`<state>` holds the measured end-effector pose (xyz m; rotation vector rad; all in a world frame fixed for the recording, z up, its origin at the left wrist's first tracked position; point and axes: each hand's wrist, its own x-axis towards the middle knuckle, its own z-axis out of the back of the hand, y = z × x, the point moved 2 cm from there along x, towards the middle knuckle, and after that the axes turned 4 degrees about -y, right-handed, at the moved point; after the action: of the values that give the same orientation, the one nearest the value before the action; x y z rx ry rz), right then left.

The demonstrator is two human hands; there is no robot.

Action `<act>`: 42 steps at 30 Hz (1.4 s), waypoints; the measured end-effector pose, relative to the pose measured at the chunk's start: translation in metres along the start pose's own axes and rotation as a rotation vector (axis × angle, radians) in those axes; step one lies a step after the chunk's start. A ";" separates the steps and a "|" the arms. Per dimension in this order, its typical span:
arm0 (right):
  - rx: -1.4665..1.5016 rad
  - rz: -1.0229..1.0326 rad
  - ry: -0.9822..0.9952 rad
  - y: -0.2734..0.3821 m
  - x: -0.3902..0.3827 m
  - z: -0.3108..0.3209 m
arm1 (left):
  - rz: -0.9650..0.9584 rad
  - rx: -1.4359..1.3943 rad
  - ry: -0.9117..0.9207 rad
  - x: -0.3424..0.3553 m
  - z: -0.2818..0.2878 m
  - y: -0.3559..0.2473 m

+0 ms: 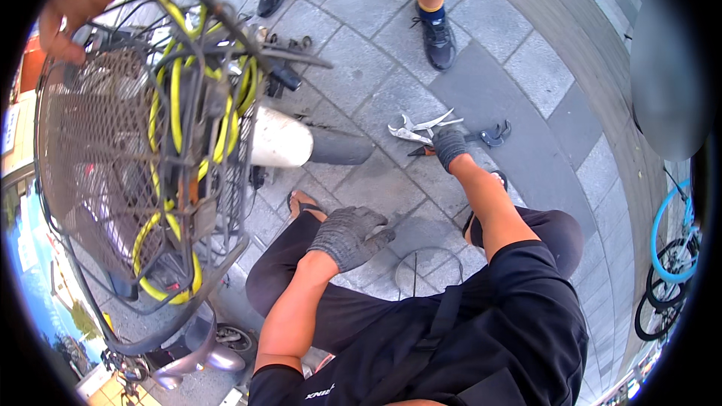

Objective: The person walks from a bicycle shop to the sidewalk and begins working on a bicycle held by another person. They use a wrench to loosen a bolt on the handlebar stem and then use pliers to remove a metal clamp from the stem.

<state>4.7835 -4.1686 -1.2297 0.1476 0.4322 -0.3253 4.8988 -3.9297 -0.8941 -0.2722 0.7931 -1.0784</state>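
Note:
My left hand (pixel 347 239), in a grey knitted glove, hovers over my left knee with fingers stretched and thumb apart, holding nothing. Down among tools on the paving reaches my right hand (pixel 450 144), gloved alike; its fingertips are hidden, so any grip does not show. Just beyond it lie silver pliers (pixel 410 132) with their handles spread. A dark-jawed wrench (pixel 496 134) rests on its right, and a dark-tipped tool with an orange part (pixel 423 151) on its left. Ahead of my left hand is a wheel's black tyre (pixel 342 147) under a white mudguard (pixel 280 138).
A wire basket (pixel 90 128) with a yellow-sheathed cable (pixel 175 105) fills the left. Another person's hand (pixel 71 11) touches its rim. Someone's shoes (pixel 436 37) stand on the far paving. A round-seated stool (pixel 427 271) sits behind my hands; bicycles (pixel 673 256) stand far right.

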 end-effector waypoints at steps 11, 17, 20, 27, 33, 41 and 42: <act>0.176 0.284 0.023 0.123 0.010 0.001 | 0.107 0.078 0.179 -0.027 -0.012 0.020; 0.244 0.393 -0.147 0.250 -0.007 0.078 | 0.265 0.110 0.373 -0.031 -0.014 0.029; 0.255 0.542 0.047 0.254 -0.043 0.111 | 0.222 0.120 0.370 -0.042 -0.023 0.034; 0.103 0.576 0.422 0.248 -0.178 0.031 | 0.268 0.112 0.121 -0.111 -0.072 0.037; 0.351 0.825 0.901 0.281 -0.268 -0.031 | 0.145 0.115 0.046 -0.150 -0.064 0.011; 0.017 0.884 0.985 0.252 -0.288 -0.042 | 0.032 0.098 -0.192 -0.130 -0.005 0.019; -0.030 1.033 1.110 0.253 -0.291 -0.043 | 0.031 0.113 -0.250 -0.128 -0.001 0.023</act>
<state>4.6030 -3.8416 -1.1236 0.4975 1.3686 0.8421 4.8837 -3.8076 -0.8511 -0.2916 0.5101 -1.0321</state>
